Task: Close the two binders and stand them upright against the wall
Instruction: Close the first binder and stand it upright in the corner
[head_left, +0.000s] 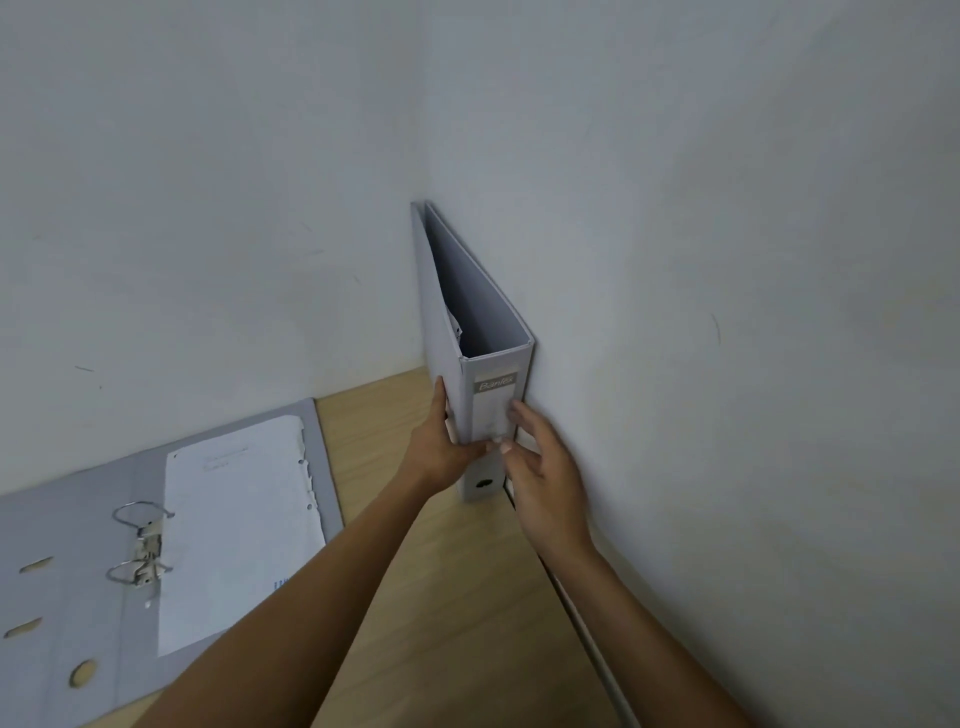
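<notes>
A closed grey binder stands upright in the corner, its right cover against the right wall and its labelled spine facing me. My left hand grips its left cover and spine low down. My right hand rests with spread fingers on the spine's right edge, next to the wall. A second grey binder lies open and flat on the wooden table at the left, with metal rings and a white sheet on its right half.
The wooden table meets a white wall at the back and another white wall on the right. A narrow gap runs along the table's right edge.
</notes>
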